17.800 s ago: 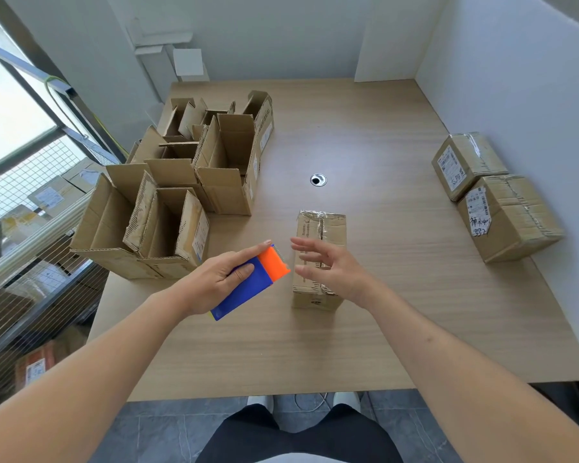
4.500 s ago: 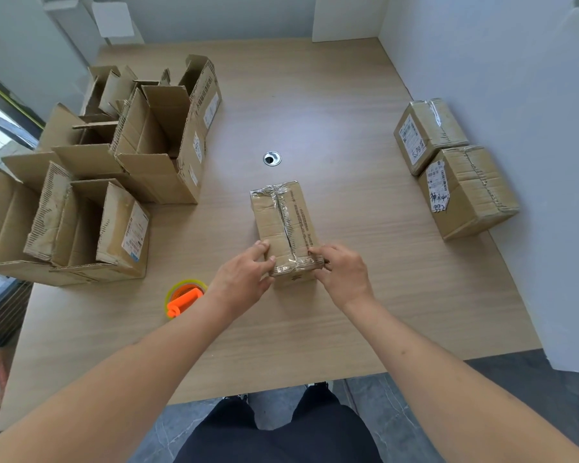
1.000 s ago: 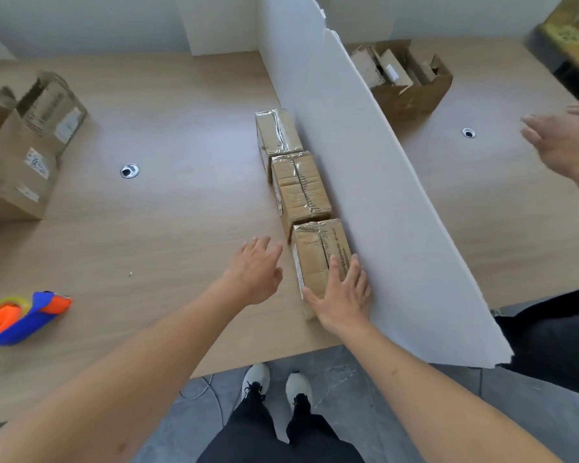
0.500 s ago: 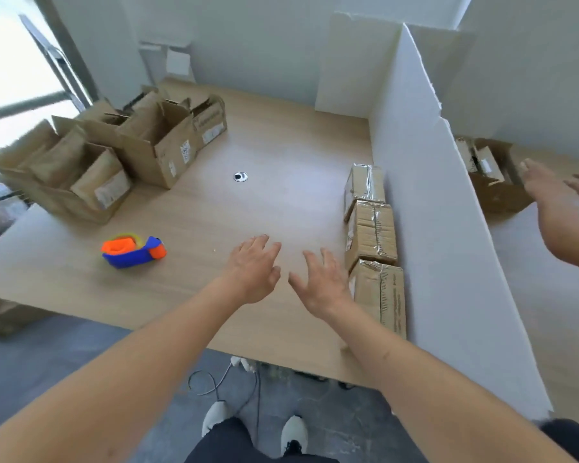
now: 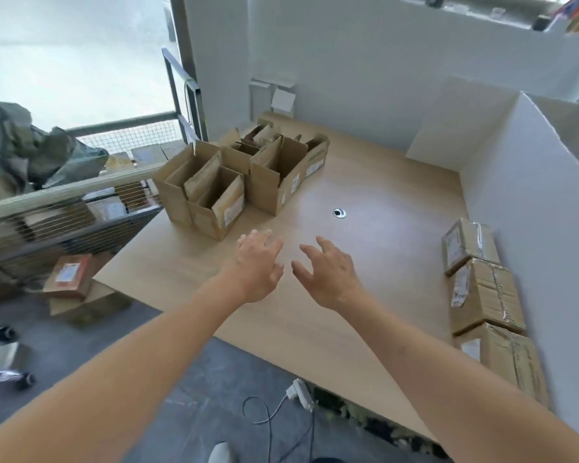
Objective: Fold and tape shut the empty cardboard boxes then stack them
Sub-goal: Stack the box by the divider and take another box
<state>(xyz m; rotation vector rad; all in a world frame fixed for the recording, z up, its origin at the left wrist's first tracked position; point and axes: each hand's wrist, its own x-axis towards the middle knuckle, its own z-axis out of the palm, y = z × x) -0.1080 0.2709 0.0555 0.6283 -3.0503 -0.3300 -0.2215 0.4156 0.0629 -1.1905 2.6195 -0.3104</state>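
Observation:
Several open, empty cardboard boxes point(image 5: 214, 192) stand in a cluster at the far left of the wooden table point(image 5: 381, 202). Three taped-shut boxes lie in a row along the white divider on the right: the far one point(image 5: 467, 243), the middle one point(image 5: 485, 295), the near one point(image 5: 508, 359). My left hand point(image 5: 256, 262) and my right hand point(image 5: 328, 272) hover side by side over the table's middle, fingers spread, holding nothing. The tape dispenser is out of sight.
A white foam-board divider point(image 5: 532, 202) walls off the table's right side. A cable hole point(image 5: 339, 213) sits mid-table. Off the left edge are a railing point(image 5: 64, 195), more boxes on the floor point(image 5: 69, 277) and a chair base point(image 5: 4, 362). A power strip point(image 5: 301, 392) lies below.
My view has swung left, toward the open boxes. Both hands have left the near taped box and moved to the table's middle. The tape dispenser has dropped out of view.

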